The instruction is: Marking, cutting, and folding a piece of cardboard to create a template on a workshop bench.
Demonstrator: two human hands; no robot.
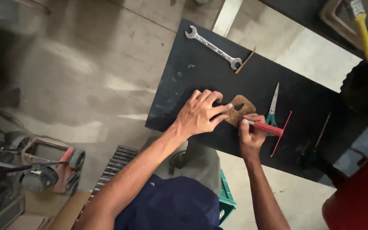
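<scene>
Pressing flat with left hand (201, 114) on thin brown gasket-like piece (239, 110) lying mid-surface (179, 98) – likely light, flexible, tearable, best pinned near edges – right hand (251, 134) gripping closed on red pen (265, 127) at its rim, scissors (272, 106) just beside.

Left hand (201, 114) flat, fingers (211, 102) spread, pressing down; right hand (251, 133) fisted, both forearms extended.

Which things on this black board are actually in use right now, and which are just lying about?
In use: left hand pressing the brown gasket piece; right hand holding the red pen against it.
Lying about: open-ended spanner, scissors, thin red strip, yellow-handled brush.
</scene>
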